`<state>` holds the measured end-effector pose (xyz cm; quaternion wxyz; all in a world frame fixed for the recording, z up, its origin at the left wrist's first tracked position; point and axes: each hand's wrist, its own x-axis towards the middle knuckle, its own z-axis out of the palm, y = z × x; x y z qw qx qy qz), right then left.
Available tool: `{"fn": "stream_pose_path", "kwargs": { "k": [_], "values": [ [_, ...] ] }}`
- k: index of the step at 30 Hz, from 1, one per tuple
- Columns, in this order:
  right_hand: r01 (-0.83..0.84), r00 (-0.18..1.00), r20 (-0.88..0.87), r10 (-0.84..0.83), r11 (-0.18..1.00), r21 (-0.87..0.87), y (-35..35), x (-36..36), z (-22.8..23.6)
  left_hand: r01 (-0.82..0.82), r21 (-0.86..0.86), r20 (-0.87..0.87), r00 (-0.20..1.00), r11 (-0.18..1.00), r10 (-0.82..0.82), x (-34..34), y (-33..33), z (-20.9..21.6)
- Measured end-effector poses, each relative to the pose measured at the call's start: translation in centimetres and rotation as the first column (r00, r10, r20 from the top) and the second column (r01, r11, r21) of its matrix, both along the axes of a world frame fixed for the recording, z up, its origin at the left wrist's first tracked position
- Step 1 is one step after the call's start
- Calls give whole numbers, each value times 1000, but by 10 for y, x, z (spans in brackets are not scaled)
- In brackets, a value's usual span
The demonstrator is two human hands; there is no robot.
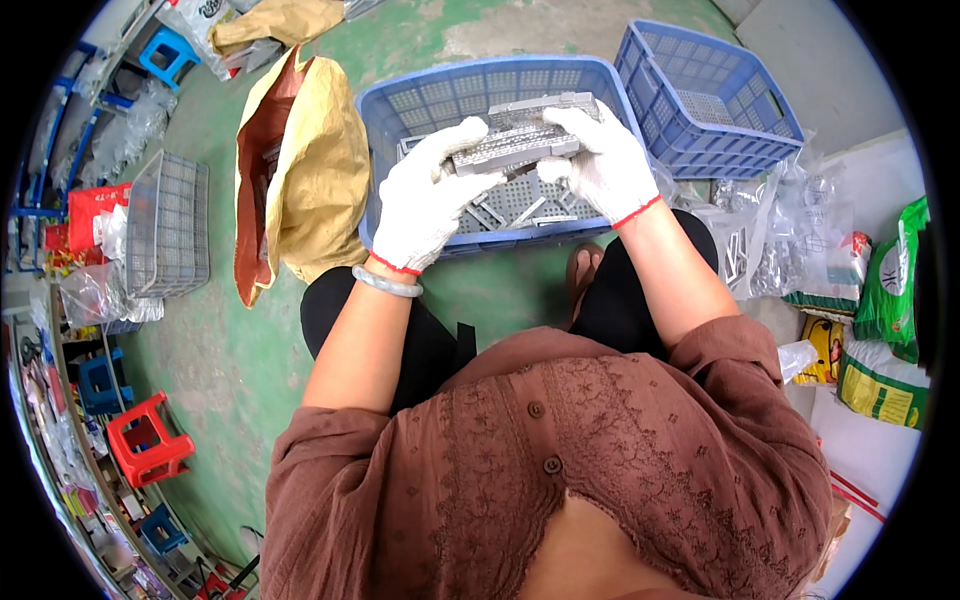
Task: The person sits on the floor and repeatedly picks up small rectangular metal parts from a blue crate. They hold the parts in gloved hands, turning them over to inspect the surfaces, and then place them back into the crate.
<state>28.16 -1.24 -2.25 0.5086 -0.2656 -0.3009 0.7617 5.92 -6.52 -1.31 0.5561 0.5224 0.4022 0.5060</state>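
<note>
The yellow sack (325, 170) mostly hides its contents; how many gray metal bars (515, 150) are stacked is hard to tell. Gloved left hand (422, 195) and right hand (612, 162), half-curled, pinch opposite ends above the blue crate (430, 96).

The gloved hands (415, 200) (610, 165) face each other, fingers (467, 132) curled, both forearms (680, 265) extended forward.

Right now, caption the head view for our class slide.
Gloved left hand and right hand hold grey bars over a blue crate beside a yellow sack.
</note>
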Motion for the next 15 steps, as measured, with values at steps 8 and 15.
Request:
{"fn": "stream_pose_path", "kwargs": {
  "k": [8,15],
  "values": [
    [27,999,-22,-26,999,47,-1,-1,3,36,47,101,994,998,-41,0,1,-5],
    [48,999,5,-49,993,105,1,5,-2,110,-30,84,991,993,-108,5,-1,7]
  ]
}}
